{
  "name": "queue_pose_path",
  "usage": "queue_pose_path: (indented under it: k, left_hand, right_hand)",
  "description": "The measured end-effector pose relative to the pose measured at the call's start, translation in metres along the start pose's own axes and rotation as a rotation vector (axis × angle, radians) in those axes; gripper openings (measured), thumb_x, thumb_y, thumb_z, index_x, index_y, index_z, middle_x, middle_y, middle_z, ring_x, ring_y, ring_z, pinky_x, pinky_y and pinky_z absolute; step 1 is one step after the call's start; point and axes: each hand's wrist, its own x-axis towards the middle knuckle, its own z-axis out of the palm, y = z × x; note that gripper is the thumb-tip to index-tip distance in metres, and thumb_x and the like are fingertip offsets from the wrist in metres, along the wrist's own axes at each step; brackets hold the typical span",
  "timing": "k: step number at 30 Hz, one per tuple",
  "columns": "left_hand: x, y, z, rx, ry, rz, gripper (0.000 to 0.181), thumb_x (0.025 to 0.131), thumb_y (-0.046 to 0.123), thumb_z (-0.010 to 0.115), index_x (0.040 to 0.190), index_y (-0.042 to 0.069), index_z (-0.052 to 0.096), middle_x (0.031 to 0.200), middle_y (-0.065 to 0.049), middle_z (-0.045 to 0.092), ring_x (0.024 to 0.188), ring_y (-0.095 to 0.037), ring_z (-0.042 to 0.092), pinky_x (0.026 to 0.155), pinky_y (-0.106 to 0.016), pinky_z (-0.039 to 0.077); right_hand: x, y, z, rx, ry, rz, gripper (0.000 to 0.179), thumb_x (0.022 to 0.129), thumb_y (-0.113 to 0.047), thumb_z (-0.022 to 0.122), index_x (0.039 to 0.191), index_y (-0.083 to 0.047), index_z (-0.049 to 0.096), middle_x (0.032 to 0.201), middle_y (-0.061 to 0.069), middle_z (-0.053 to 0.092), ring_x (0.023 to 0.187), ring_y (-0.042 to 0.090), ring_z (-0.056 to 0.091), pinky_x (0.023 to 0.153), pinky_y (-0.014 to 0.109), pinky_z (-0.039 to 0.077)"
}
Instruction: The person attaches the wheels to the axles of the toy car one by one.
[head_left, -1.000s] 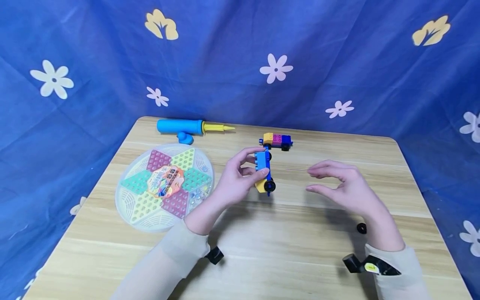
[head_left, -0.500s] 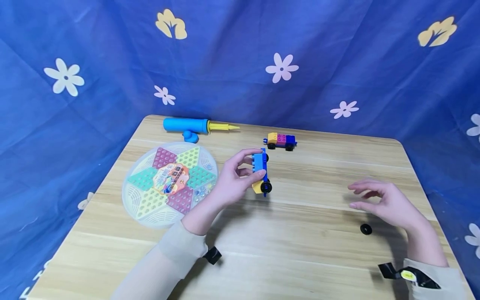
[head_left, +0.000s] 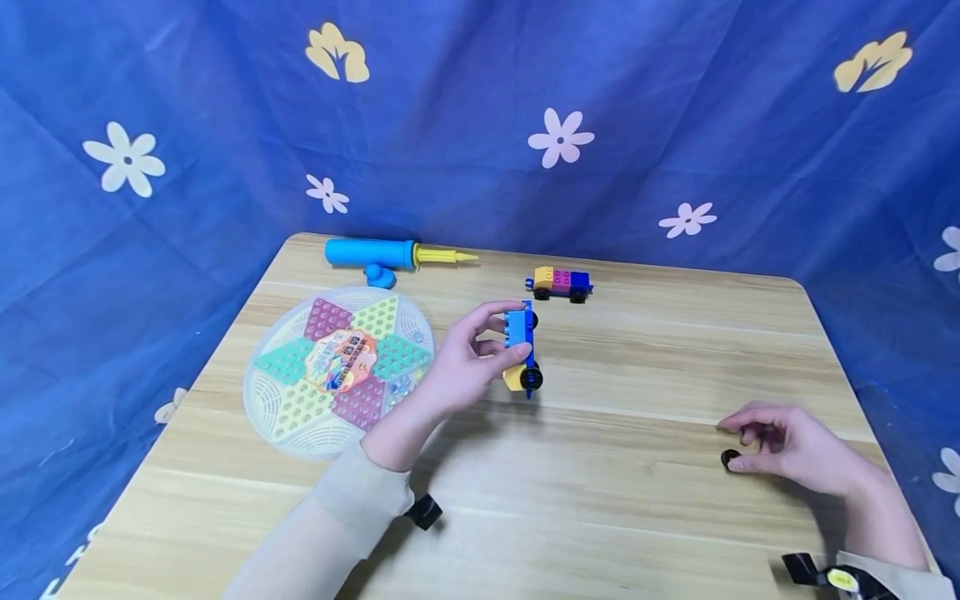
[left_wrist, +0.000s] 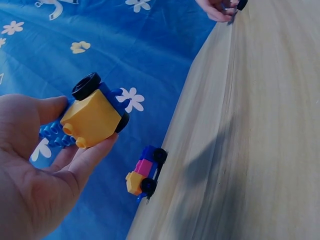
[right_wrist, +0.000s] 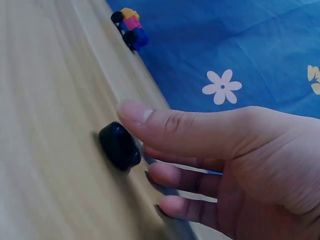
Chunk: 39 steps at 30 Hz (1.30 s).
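My left hand (head_left: 476,354) holds a toy block car (head_left: 519,346) on end, thumb on one side and fingers on the other. The car has a light blue studded block, a blue base, a yellow slanted block and black wheels; the left wrist view shows its yellow end (left_wrist: 92,120). On the right of the table, my right hand (head_left: 802,450) reaches down to a loose black toy wheel (head_left: 728,460). Its thumb is right at the wheel's edge in the right wrist view, where the wheel (right_wrist: 119,146) looks tilted. The other fingers are bent and apart from the thumb.
A second block car (head_left: 558,284), yellow, pink and blue, stands near the back edge. At the left lies a round Chinese checkers board (head_left: 285,417). Behind it are a blue hand pump (head_left: 371,252) with a yellow nozzle and a small blue duck (head_left: 380,277). Blue floral cloth (head_left: 450,125) hangs behind.
My right hand has moved right and down from beside the held car to the loose wheel, which now looks tilted. The left hand keeps its hold on the car, nearly still.
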Motion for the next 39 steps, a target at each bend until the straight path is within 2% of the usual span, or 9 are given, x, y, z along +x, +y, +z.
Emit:
queue_pose_path:
  k: [5, 12, 16, 20, 27, 32, 35, 39]
  left_hand:
    - [0.001, 0.0, 0.0, -0.001, -0.009, 0.002, 0.05, 0.099, 0.012, 0.078, 0.144, 0.027, 0.063, 0.119, -0.015, 0.061, 0.075, -0.032, 0.07, 0.058, -0.033, 0.058]
    - [0.001, 0.001, 0.001, -0.005, -0.019, -0.009, 0.051, 0.099, 0.012, 0.078, 0.145, 0.026, 0.062, 0.12, -0.015, 0.062, 0.076, -0.033, 0.07, 0.058, -0.032, 0.058]
    - [0.001, 0.002, 0.001, -0.001, -0.026, -0.015, 0.051, 0.099, 0.012, 0.078, 0.145, 0.027, 0.062, 0.122, -0.014, 0.062, 0.077, -0.035, 0.069, 0.058, -0.031, 0.057]
    - [0.0, 0.004, 0.001, 0.001, -0.031, -0.015, 0.051, 0.099, 0.012, 0.077, 0.145, 0.027, 0.062, 0.121, -0.014, 0.062, 0.076, -0.035, 0.069, 0.057, -0.03, 0.056]
    - [-0.002, 0.004, 0.001, 0.008, -0.037, -0.017, 0.05, 0.099, 0.013, 0.078, 0.144, 0.028, 0.063, 0.12, -0.014, 0.061, 0.075, -0.031, 0.069, 0.057, -0.029, 0.055]
    - [-0.001, 0.002, 0.002, 0.017, -0.041, -0.026, 0.05, 0.099, 0.014, 0.079, 0.144, 0.029, 0.063, 0.122, -0.013, 0.061, 0.075, -0.03, 0.069, 0.059, -0.03, 0.055]
    - [-0.001, 0.002, 0.003, 0.016, -0.047, -0.031, 0.05, 0.099, 0.015, 0.079, 0.143, 0.03, 0.063, 0.123, -0.013, 0.061, 0.078, -0.039, 0.069, 0.06, -0.031, 0.056]
    - [0.0, 0.001, 0.004, 0.014, -0.057, -0.034, 0.05, 0.098, 0.016, 0.079, 0.143, 0.031, 0.063, 0.125, -0.013, 0.061, 0.084, -0.05, 0.067, 0.062, -0.03, 0.056]
  right_hand:
    - [-0.005, 0.005, 0.003, -0.011, -0.015, -0.039, 0.047, 0.073, -0.004, 0.096, 0.115, -0.009, 0.077, 0.087, 0.001, 0.066, 0.073, 0.016, 0.057, 0.054, 0.028, 0.043]
    - [-0.002, 0.003, 0.006, -0.009, -0.081, -0.048, 0.033, 0.084, -0.003, 0.089, 0.113, -0.013, 0.077, 0.092, -0.004, 0.067, 0.074, 0.015, 0.057, 0.057, 0.027, 0.046]
    - [0.003, -0.004, 0.006, -0.027, -0.068, -0.035, 0.029, 0.088, -0.002, 0.086, 0.113, -0.013, 0.076, 0.087, -0.005, 0.065, 0.071, 0.014, 0.058, 0.057, 0.027, 0.047]
    - [0.013, -0.018, 0.004, -0.071, -0.028, -0.018, 0.027, 0.089, -0.004, 0.085, 0.112, -0.014, 0.075, 0.086, -0.006, 0.065, 0.072, 0.014, 0.059, 0.057, 0.027, 0.048]
    - [0.039, -0.044, 0.004, -0.111, 0.045, -0.123, 0.028, 0.086, 0.003, 0.086, 0.109, -0.008, 0.073, 0.084, -0.007, 0.066, 0.072, 0.011, 0.061, 0.063, 0.024, 0.051]
    - [0.055, -0.067, 0.01, -0.084, 0.137, -0.143, 0.034, 0.085, 0.006, 0.085, 0.113, -0.01, 0.074, 0.092, -0.001, 0.072, 0.078, 0.012, 0.066, 0.069, 0.019, 0.053]
    - [0.065, -0.079, 0.015, -0.063, 0.219, -0.181, 0.041, 0.082, 0.011, 0.086, 0.116, -0.009, 0.074, 0.103, 0.003, 0.074, 0.084, 0.012, 0.069, 0.074, 0.016, 0.054]
    - [0.079, -0.095, 0.021, -0.03, 0.278, -0.273, 0.047, 0.078, 0.018, 0.086, 0.117, -0.006, 0.075, 0.109, 0.004, 0.073, 0.086, 0.012, 0.07, 0.077, 0.015, 0.056]
